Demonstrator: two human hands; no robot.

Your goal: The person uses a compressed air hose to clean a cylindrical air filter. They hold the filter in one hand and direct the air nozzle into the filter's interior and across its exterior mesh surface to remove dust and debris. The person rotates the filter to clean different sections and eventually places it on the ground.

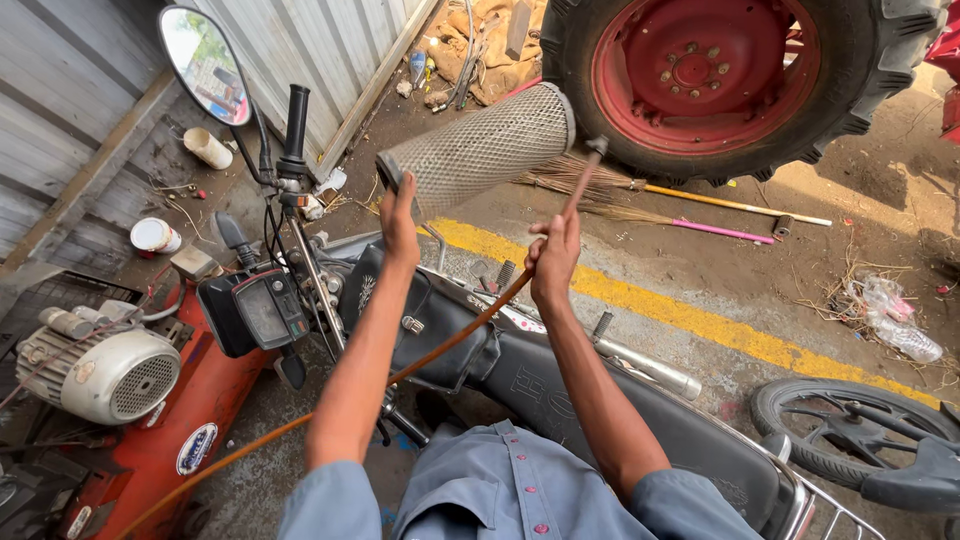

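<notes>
**Filter up, hose on it**

Our left hand (398, 222) grips the mesh filter (485, 148) by its lower end, frame centre-top. Our right hand (552, 258) is closed round the orange hose (440, 345), nozzle at the filter's right end. Motorcycle (520, 375) below.

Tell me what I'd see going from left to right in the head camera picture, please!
White motor on the red air compressor → motorcycle mirror → left hand gripping the end of the mesh cylinder filter → right hand holding the orange air hose → big red-rimmed tractor tyre → crumpled plastic bottle.
</notes>
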